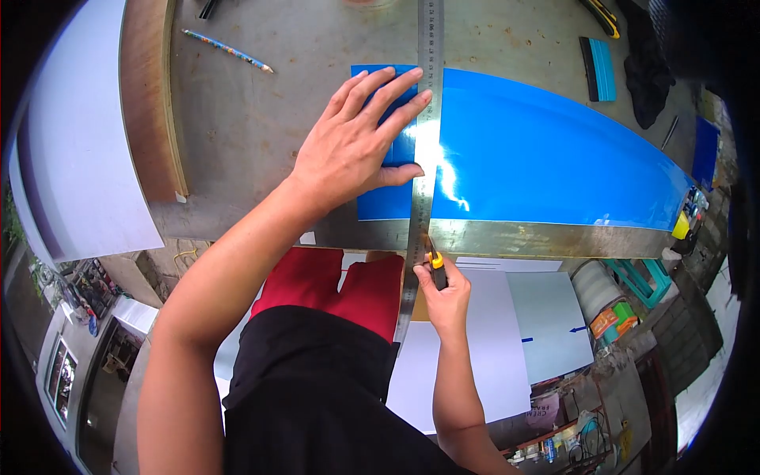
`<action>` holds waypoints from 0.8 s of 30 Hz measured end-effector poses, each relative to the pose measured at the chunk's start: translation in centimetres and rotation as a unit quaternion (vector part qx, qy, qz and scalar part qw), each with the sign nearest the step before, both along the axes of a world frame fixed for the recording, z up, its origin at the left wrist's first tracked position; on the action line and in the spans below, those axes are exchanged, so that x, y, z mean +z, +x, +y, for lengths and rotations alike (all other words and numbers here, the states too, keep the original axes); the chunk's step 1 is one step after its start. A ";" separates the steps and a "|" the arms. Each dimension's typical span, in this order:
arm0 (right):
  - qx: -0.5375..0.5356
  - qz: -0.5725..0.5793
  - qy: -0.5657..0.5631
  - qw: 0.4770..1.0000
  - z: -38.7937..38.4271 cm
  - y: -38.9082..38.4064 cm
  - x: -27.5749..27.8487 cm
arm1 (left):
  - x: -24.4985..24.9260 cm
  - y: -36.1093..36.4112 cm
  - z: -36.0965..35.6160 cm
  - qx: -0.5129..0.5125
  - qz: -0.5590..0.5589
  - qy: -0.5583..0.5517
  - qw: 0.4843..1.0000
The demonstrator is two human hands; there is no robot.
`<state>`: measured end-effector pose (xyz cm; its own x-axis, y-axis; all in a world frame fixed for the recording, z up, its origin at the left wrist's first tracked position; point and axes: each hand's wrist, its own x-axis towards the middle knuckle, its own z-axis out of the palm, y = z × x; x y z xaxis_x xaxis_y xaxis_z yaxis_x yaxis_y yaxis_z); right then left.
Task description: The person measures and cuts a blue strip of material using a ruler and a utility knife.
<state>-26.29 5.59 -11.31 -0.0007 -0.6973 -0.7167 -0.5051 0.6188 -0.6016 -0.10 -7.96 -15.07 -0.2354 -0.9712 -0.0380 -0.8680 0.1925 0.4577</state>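
A long steel ruler (427,142) lies across a glossy blue sheet (538,150) and sticks out past the table's near edge. My left hand (356,131) lies spread and open on the sheet's left part, its fingertips and thumb pressing on the ruler's left edge. Below the sheet, by the table's near edge, my right hand (445,297) is closed around a yellow-and-black utility knife (436,265). The knife's tip points away from me, close beside the ruler's right edge. Whether the blade touches anything cannot be made out.
A patterned pencil (228,51) lies on the metal table (261,119) at the back left. A blue squeegee (602,70), another yellow-and-black cutter (603,17) and a dark cloth (647,71) are at the back right. White sheets (467,356) hang below the table's near edge.
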 end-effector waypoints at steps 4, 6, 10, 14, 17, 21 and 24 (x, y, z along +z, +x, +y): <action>0.004 -0.002 -0.008 1.000 0.4 -0.3 -0.4 | 0.3 0.0 -0.1 -0.001 0.001 0.002 1.000; 0.009 0.001 -0.018 1.000 0.5 -0.4 -0.6 | 0.4 0.1 -0.2 -0.003 0.005 0.011 1.000; 0.008 -0.001 -0.008 1.000 0.2 -0.3 -0.3 | 0.6 0.2 -0.3 -0.001 0.017 0.023 1.000; 0.013 -0.002 -0.010 1.000 0.1 -0.3 -0.2 | 0.7 0.1 -0.3 -0.002 0.011 0.031 0.999; 0.010 -0.004 -0.006 1.000 0.1 -0.3 -0.2 | 0.9 0.2 -0.4 -0.002 0.012 0.038 0.999; 0.012 0.001 0.008 1.000 -0.3 -0.1 0.1 | 1.1 0.3 -0.6 -0.005 0.014 0.044 0.999; 0.022 0.004 0.001 1.000 -0.2 -0.3 -0.1 | 1.1 0.3 -0.6 -0.007 0.011 0.045 0.999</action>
